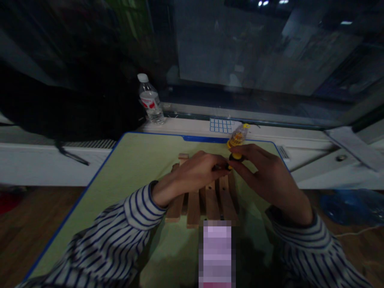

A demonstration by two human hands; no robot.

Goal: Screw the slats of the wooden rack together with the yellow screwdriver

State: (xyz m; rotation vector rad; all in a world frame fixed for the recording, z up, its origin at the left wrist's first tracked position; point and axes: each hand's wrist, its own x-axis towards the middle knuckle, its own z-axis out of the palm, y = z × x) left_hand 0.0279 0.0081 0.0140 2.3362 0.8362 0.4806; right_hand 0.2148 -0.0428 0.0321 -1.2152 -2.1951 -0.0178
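Note:
Fingers of my right hand (261, 172) are closed around a small yellow-and-black handle (236, 157), which looks like a stubby screwdriver; its lower end is hidden. My left hand (199, 168) reaches across from the left, thumb and index finger pinched just below that handle. What sits in this pinch is too small to make out. Beneath both hands a wooden piece of parallel slats (212, 202) lies on the board, with small dark holes in some slats. My left hand covers part of its far end.
A pale green tabletop (120, 172) has a blue rim. Behind my right hand stands a clear container with yellow ends (238, 136). A water bottle (151, 102) stands on the windowsill (180, 125), near a blue grid sheet (221, 125). A dark bag (75, 104) lies at left.

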